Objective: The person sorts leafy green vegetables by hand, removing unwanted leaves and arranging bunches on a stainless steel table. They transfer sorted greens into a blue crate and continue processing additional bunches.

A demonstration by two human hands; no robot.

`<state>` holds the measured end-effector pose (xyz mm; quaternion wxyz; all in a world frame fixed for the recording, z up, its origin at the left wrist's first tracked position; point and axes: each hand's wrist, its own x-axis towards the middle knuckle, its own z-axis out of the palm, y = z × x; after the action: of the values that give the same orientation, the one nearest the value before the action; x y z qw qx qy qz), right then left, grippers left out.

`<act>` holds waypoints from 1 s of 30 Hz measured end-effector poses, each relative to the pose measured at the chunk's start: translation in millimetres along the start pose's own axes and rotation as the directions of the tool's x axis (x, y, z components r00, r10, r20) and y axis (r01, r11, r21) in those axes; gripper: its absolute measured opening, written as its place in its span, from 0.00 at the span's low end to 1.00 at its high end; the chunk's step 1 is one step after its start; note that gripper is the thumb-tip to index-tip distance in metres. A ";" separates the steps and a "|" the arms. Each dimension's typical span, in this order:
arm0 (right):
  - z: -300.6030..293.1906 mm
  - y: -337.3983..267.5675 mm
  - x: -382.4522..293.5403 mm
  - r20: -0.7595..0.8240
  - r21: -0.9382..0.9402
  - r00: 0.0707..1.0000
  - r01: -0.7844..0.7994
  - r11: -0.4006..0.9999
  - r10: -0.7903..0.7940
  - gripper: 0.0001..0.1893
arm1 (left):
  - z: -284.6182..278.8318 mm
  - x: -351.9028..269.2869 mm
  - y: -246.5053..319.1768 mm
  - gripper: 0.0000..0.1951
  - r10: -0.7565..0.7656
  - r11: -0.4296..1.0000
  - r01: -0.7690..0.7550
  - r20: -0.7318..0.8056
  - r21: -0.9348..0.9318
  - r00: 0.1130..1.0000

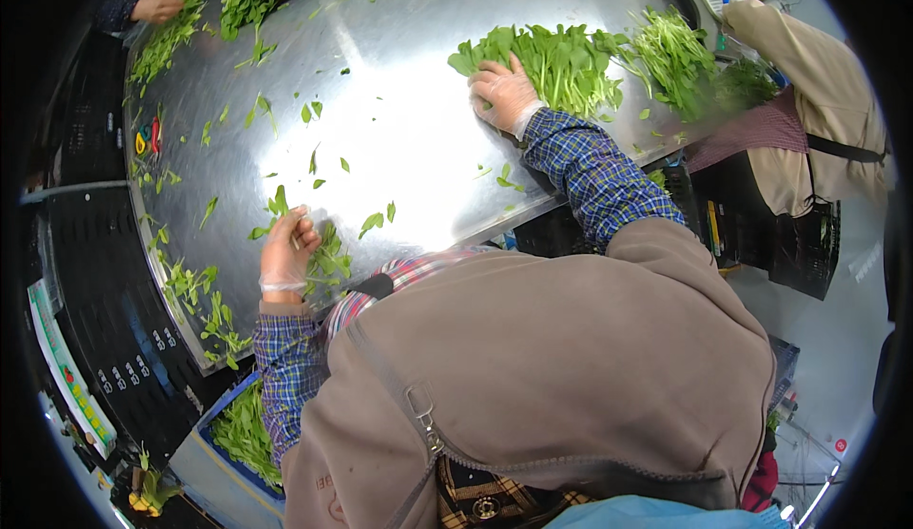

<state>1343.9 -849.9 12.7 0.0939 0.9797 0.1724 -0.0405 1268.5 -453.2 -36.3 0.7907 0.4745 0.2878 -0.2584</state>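
Observation:
My left hand [289, 247], in a clear thin glove, is near the front left of a metal worktable [235, 151]. Its fingers are pinched on a small leafy sprig [278, 202] that sticks out past the fingertips. Loose sprigs [329, 258] lie beside that wrist. My right hand [505, 94], gloved the same way, is at the left end of a row of leafy greens [563, 65]. Its fingers curl over some of the leaves and part of its grip is hidden. The row lies with leaves pointing away and pale stems towards me.
Another person's hand [157, 7] touches greens at the far left. Red-handled scissors [155, 135] lie by the left edge. A co-worker's sleeve [774, 44] is at right, near a pile of greens [674, 58]. Black crates [93, 244] flank the table; a blue bin [207, 422] holds greens.

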 end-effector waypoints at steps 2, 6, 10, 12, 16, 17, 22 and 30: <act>4.7 1.2 0.7 0.005 0.018 0.998 0.066 0.998 -0.067 0.11 | -4.7 -9.3 -2.4 0.08 -0.019 0.999 0.016 -0.064 -0.044 0.998; 4.1 -12.9 2.0 0.073 0.020 0.993 0.092 0.996 -0.094 0.12 | -10.0 -27.1 -7.6 0.08 -0.043 0.997 0.034 -0.124 -0.075 0.991; -18.9 -47.2 4.2 0.094 0.067 0.995 -0.032 0.997 0.025 0.18 | -24.5 -31.6 -5.2 0.10 0.037 0.995 -0.035 0.026 -0.096 0.999; -33.7 -82.2 1.5 -0.039 0.122 0.999 0.013 0.992 -0.008 0.15 | -46.3 -41.1 -2.4 0.13 0.032 0.997 -0.035 -0.043 -0.074 0.999; -43.0 -173.8 -17.2 0.010 0.585 0.993 0.087 0.807 -0.115 0.18 | -109.9 -71.6 -2.8 0.13 0.134 0.985 -0.140 -0.058 -0.101 0.989; -40.2 -198.2 -24.8 0.170 0.589 0.979 -0.012 0.808 -0.109 0.22 | -125.0 -77.3 -5.0 0.13 0.139 0.986 -0.146 -0.086 -0.081 0.987; -16.2 -318.4 -33.3 0.351 0.507 0.853 0.174 0.844 -0.386 0.32 | -182.7 -94.2 -19.6 0.23 0.329 0.905 -0.179 -0.368 0.385 0.870; -8.4 -437.9 60.3 0.233 0.966 0.880 -0.259 -0.008 -0.414 0.31 | -274.5 -169.3 -43.3 0.30 0.624 0.756 -0.201 -0.594 0.623 0.507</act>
<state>1249.6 -424.2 -60.2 -0.5923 0.6963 0.1204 -0.3871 1062.8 -201.4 -49.3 0.4819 0.7719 0.3986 0.1144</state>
